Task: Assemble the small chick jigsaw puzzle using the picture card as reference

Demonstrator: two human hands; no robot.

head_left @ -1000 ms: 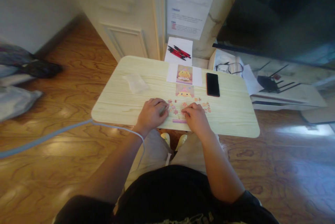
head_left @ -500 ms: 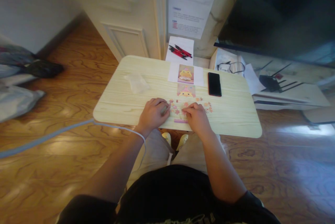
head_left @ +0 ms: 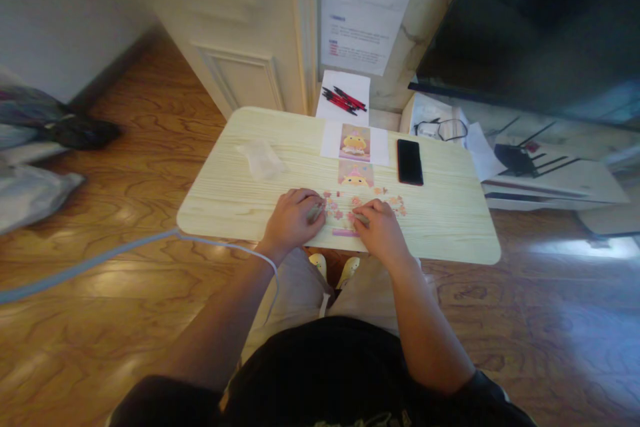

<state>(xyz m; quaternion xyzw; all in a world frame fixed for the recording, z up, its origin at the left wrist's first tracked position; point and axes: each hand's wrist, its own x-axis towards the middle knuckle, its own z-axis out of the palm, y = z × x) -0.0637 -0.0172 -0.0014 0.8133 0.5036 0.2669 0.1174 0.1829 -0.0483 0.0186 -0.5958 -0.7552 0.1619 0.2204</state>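
Small pink and orange puzzle pieces (head_left: 331,206) lie scattered near the front edge of the table. Beside them on the left rests my left hand (head_left: 296,215), its fingers curled together; whatever they may hold is hidden. Among the pieces, my right hand (head_left: 377,227) has thumb and fingertips pinched at a small pink puzzle piece. A pink strip (head_left: 345,232) lies between the hands, close to the edge. Beyond the pieces is a partly assembled puzzle (head_left: 356,174) with a yellow character, just below a printed picture (head_left: 355,141) of a similar figure.
A black phone (head_left: 410,162) lies at the table's right and a crumpled translucent bag (head_left: 263,159) at its left. Red and black pens (head_left: 345,100) sit on paper behind the table (head_left: 450,227). A pale cable (head_left: 215,239) runs across my left wrist.
My right hand has shifted slightly to the right, and its fingers have drawn in a little. My left hand stays almost where it was.
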